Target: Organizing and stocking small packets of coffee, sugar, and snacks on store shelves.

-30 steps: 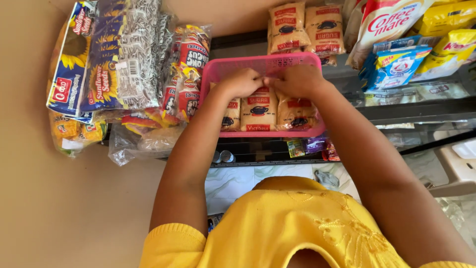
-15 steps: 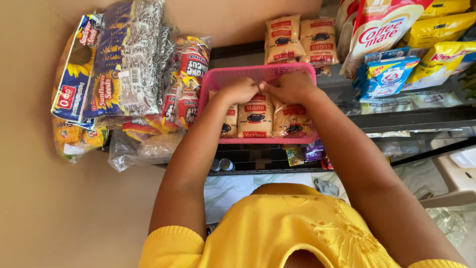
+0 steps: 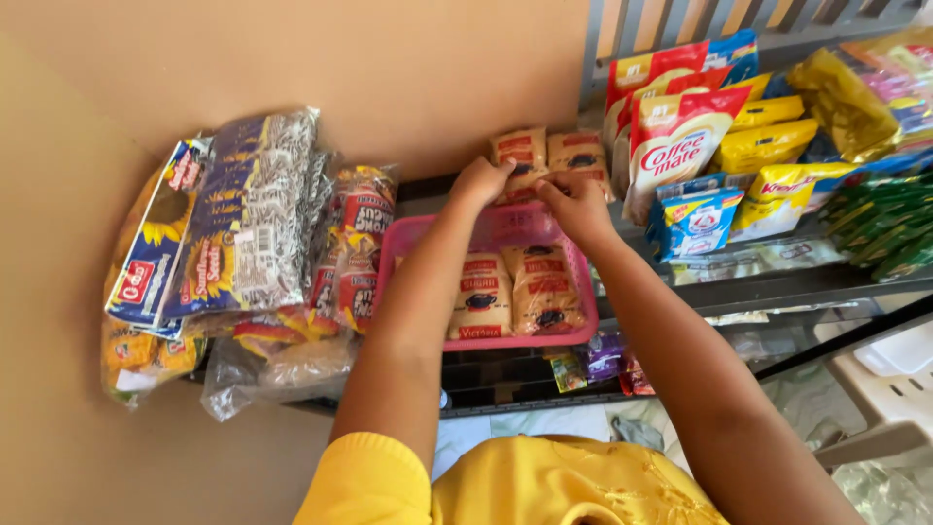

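Far left, hanging packets of sunflower seeds (image 3: 219, 228) in blue, yellow and speckled wrap press against the tan wall, with red and yellow snack packs (image 3: 355, 248) beside them and a clear plastic bag (image 3: 277, 369) below. Next comes a pink plastic basket (image 3: 398, 282) on the dark shelf, holding 2 tan sugar packets (image 3: 515, 292) with red labels, side by side and near its front wall. The left hand (image 3: 479, 182) reaches over the basket's far rim, its fingers curled onto the lower edge of the tan sugar packs (image 3: 549, 156) stacked against the wall behind the basket; how firmly it grips cannot be told. The right hand (image 3: 578, 204) sits just beside it, fingers bent and touching the same stacked packs, thumb toward the left hand. Further right stand red and white creamer pouches (image 3: 680, 146), a blue sachet pack (image 3: 692, 222), then yellow pouches (image 3: 777, 146) and green packets (image 3: 889, 228) on the rack.
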